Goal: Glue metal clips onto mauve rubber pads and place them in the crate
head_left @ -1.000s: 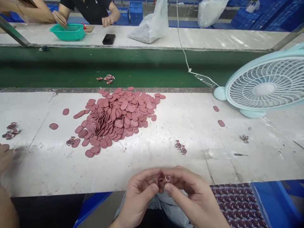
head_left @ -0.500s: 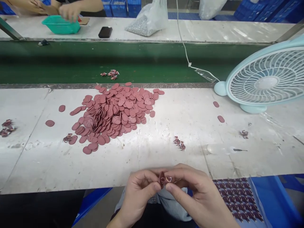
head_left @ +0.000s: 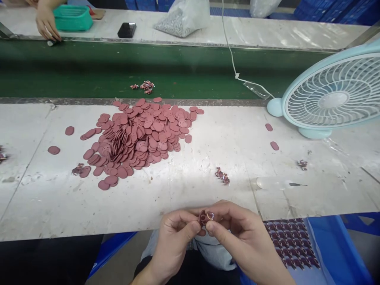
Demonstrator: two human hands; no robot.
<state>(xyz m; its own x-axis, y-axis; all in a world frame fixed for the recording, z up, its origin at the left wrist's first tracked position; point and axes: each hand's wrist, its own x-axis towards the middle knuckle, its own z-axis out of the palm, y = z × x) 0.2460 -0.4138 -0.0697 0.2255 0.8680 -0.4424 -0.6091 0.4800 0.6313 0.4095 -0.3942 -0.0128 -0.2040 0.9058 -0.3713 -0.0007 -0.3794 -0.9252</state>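
Observation:
My left hand (head_left: 175, 241) and my right hand (head_left: 240, 241) meet just below the near edge of the white table (head_left: 208, 186). Together they pinch one small dark-red oval piece (head_left: 205, 217) with a pale ring on it, held between thumbs and forefingers. A big heap of the same dark-red oval pieces (head_left: 139, 136) lies on the table ahead and to the left. A small clump of reddish scraps (head_left: 222, 176) sits on the table just beyond my hands.
A light-blue desk fan (head_left: 329, 99) stands at the right, its white cord (head_left: 230, 51) crossing the green conveyor belt (head_left: 148, 75). A blue bin of finished pieces (head_left: 293, 241) sits by my right knee. Across the belt, another person's hand (head_left: 46, 25) reaches beside a green basket (head_left: 73, 18), a phone (head_left: 126, 30) and a plastic bag (head_left: 181, 19).
My hands stay together on the piece, fingers shifting slightly. The view has tilted down a little. The person opposite has moved a hand from the basket down to the belt's edge.

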